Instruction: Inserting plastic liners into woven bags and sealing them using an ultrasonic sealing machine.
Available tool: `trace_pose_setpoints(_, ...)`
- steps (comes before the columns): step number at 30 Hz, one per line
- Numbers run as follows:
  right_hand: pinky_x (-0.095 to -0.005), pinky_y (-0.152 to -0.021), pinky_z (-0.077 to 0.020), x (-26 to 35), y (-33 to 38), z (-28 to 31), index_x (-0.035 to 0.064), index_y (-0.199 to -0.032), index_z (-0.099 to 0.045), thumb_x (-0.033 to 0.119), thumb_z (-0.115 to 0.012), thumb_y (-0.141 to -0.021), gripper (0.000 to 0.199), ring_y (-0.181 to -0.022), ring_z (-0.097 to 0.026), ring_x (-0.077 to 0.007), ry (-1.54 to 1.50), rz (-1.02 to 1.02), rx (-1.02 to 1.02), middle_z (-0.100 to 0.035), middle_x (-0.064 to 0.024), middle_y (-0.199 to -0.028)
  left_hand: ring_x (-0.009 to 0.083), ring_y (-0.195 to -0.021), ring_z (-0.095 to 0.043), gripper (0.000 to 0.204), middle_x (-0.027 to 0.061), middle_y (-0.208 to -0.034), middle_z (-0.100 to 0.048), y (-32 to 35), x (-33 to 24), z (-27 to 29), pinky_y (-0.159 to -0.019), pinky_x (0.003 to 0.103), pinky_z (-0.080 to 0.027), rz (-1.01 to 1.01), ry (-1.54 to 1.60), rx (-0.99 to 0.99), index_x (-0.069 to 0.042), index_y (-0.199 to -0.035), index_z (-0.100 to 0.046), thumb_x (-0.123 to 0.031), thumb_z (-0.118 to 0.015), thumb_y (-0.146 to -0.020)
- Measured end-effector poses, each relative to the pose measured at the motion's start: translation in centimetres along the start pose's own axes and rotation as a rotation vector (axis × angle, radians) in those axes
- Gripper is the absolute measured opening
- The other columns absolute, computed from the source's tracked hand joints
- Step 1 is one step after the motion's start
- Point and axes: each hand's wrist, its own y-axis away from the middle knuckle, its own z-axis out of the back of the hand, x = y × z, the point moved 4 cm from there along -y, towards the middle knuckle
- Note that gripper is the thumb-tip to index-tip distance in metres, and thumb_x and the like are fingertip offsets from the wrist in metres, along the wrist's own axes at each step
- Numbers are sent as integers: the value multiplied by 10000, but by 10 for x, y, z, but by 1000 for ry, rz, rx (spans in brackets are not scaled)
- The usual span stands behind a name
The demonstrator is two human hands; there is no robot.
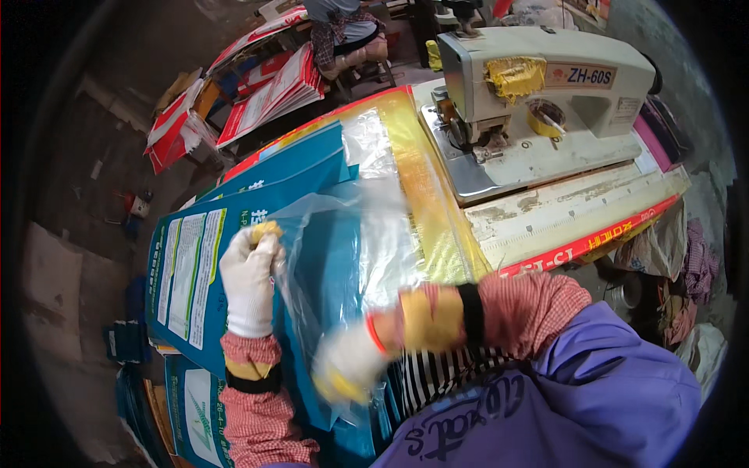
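Observation:
My left hand (251, 273), in a white glove with yellow fingertips, is closed in a pinch on the edge of a clear plastic liner (295, 292). The thin film stretches over teal printed sacks (328, 242) stacked on the table. Lower and nearer to me, my right hand (347, 366) lies over the film and the sacks. It wears a similar glove and is smeared by motion, so its finger grip does not show. Under the film, one teal sack shows a plain dark blue face.
An industrial sewing machine (562, 101) stands at the far right on a worn worktop (569, 203). Yellow and silvery sheeting (425, 179) covers the table beside it. Red and white sacks (273, 90) are stacked at the back left, near a seated person (343, 31).

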Motion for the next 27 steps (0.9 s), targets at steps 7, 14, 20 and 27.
trace_pose_setpoints(7, -412, -651, -463, -97, 96, 165, 68, -944, -586, 443, -490, -831, 403, -781, -591, -300, -600, -343, -1391, -621, -144, -848, 31, -538, -387, 178, -39, -649, -469, 31, -53, 65, -502, 173, -312, -196, 22, -165, 28, -951, -562, -136, -526, -895)
trace_pose_setpoints(14, -408, -627, -464, -122, 121, 184, 53, -916, -649, 411, -430, -885, 421, -773, -614, -372, -496, -438, -1647, -629, -215, -844, 267, -658, -589, 88, 113, -690, -584, 88, -21, -67, -606, 348, -465, -513, -1070, 900, -60, -778, -620, -119, -640, -716)
trace_pose_setpoints(20, -364, -753, -492, -71, 61, 163, -19, -1303, -349, 307, -506, -844, 584, -892, -615, -348, 1, -622, -1415, -631, -199, -929, 285, -818, -574, 363, 88, -951, -594, 16, -97, -74, -695, 376, -463, -1068, -1138, 207, -59, -945, -605, -104, -724, -604)
trace_pose_setpoints(27, -372, -856, -446, -85, 32, 141, 126, -1268, -457, 374, -558, -802, 537, -1035, -560, -299, 497, -610, -1039, -539, -176, -1167, 308, -819, -605, 154, 102, -815, -609, -35, -38, -136, -700, 396, -487, -884, -1464, 903, -85, -785, -548, -166, -625, -680)
